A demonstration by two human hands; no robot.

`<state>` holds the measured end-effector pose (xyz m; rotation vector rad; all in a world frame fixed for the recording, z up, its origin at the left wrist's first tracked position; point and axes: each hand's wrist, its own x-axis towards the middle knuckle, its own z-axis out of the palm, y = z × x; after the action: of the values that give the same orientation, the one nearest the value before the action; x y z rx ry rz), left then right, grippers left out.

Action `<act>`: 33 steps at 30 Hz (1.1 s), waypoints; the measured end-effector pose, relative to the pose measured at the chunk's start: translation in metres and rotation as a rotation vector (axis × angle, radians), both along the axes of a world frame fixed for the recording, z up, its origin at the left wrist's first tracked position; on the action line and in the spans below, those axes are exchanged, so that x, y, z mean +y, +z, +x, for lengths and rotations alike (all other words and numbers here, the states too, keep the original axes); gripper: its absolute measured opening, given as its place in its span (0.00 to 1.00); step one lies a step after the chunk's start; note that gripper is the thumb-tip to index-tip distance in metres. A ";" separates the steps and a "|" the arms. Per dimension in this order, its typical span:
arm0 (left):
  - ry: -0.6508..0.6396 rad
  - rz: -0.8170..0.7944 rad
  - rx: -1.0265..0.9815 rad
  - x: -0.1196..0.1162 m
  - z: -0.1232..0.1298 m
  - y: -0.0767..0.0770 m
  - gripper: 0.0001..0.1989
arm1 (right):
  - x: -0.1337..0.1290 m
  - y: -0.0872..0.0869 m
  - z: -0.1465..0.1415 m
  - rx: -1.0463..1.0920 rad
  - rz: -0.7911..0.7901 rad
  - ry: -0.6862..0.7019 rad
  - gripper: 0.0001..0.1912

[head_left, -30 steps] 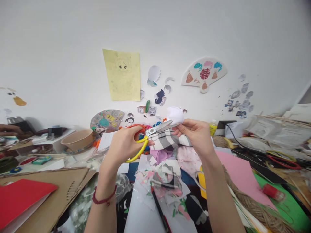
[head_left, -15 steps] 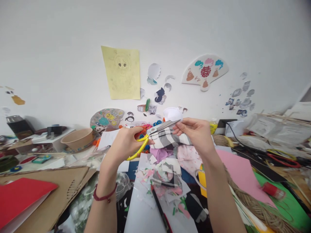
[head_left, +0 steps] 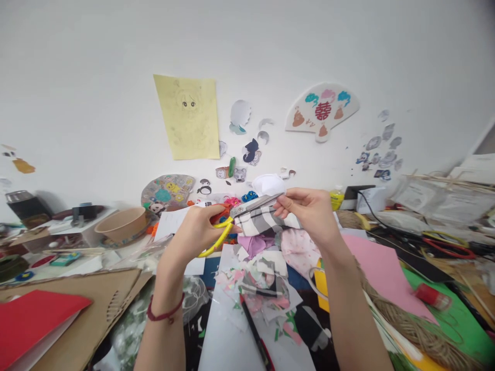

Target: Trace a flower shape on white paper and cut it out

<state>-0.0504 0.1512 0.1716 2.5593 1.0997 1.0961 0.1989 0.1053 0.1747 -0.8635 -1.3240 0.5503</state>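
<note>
Sitting above a heap of paper scraps (head_left: 251, 283), a grey-and-white checked cloth (head_left: 263, 220) is pinched by the right hand (head_left: 305, 210), thumb against fingers, while the curled left hand (head_left: 195, 232) grips yellow-handled scissors (head_left: 220, 239), their steel blades (head_left: 255, 204) lying along the cloth's top edge.
</note>
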 end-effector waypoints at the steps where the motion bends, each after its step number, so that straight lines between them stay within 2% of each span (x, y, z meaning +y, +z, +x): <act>1: -0.001 0.000 -0.002 0.001 0.000 0.000 0.24 | 0.000 0.000 0.000 0.004 -0.003 0.000 0.12; 13: -0.030 -0.029 -0.040 0.002 -0.001 -0.003 0.26 | -0.001 -0.001 -0.003 0.015 0.015 -0.004 0.11; 24: -0.035 0.008 -0.036 0.002 -0.003 -0.004 0.23 | -0.006 0.002 -0.002 0.065 0.101 0.050 0.09; 33: -0.018 0.030 -0.032 -0.002 -0.002 -0.002 0.24 | -0.005 0.001 -0.002 0.029 0.202 -0.025 0.07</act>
<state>-0.0525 0.1496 0.1698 2.5604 1.0587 1.1534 0.1971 0.1001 0.1757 -0.7027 -1.3154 0.4005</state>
